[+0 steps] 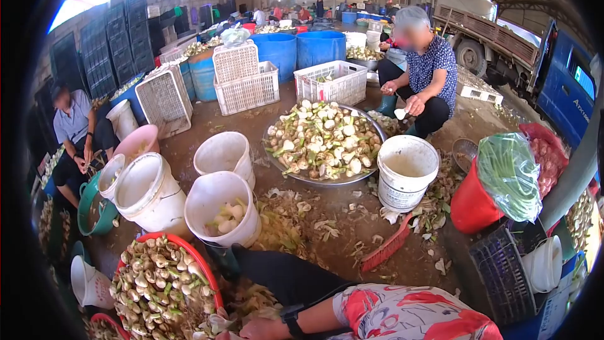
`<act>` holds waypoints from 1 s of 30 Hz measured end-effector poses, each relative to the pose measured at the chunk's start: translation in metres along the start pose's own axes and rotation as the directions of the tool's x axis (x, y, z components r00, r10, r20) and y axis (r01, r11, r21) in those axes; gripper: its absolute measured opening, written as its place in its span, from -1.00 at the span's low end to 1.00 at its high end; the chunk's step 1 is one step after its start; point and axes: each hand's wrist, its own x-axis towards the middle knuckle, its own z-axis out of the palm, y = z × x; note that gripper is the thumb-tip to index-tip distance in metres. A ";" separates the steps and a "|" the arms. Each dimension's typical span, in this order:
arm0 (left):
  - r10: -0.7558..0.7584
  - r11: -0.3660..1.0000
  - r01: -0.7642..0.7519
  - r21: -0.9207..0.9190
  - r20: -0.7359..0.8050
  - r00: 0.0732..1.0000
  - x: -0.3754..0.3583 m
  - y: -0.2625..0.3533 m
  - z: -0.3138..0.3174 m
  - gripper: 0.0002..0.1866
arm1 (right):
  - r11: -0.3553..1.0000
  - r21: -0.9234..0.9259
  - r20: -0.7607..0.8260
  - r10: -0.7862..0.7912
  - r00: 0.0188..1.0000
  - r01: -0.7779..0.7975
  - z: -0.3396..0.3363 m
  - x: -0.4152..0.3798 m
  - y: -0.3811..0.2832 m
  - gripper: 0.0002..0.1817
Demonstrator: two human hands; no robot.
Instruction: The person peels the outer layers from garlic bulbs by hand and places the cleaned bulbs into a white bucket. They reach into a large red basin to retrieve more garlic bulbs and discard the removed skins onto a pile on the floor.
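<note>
At the bottom edge, my right hand (pixel 263 328) shows only in part, reaching left from a floral sleeve with a dark band on the wrist. The frame's edge cuts off its fingers, so any hold is hidden. Loose husks and peelings (pixel 248 299) lie around it. Closest on the left is a red basin (pixel 212 280) heaped with brownish, short-stemmed garlic bulbs (pixel 160 286). Beyond my dark trouser leg (pixel 289 274) stands a white bucket (pixel 242 236) with a few paler, cleaned bulbs (pixel 228 217) inside. My left hand is out of sight.
A wide metal basin (pixel 346 181) piled with bulbs stands mid-floor, beside a white bucket (pixel 406 170). A red brush (pixel 387 245) lies among the peelings. One co-worker (pixel 431 75) squats behind, holding a pale bulb; another (pixel 78 129) sits left. Right: red bucket (pixel 469 204), black crate (pixel 503 271).
</note>
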 end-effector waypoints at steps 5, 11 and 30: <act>0.007 0.963 0.007 0.269 -0.051 0.999 -0.008 0.013 0.009 -0.55 | 0.861 0.166 0.421 0.378 0.824 -0.480 0.005 0.000 0.006 -0.74; 0.013 0.919 0.011 0.394 -0.060 0.998 -0.012 0.018 0.013 -0.56 | 0.954 0.133 0.130 0.253 0.959 -0.270 0.024 -0.006 0.003 -0.73; 0.026 0.849 0.016 0.528 -0.071 0.997 -0.016 0.030 0.016 -0.57 | 0.945 0.073 0.188 0.302 0.935 -0.320 0.010 0.001 -0.011 -0.78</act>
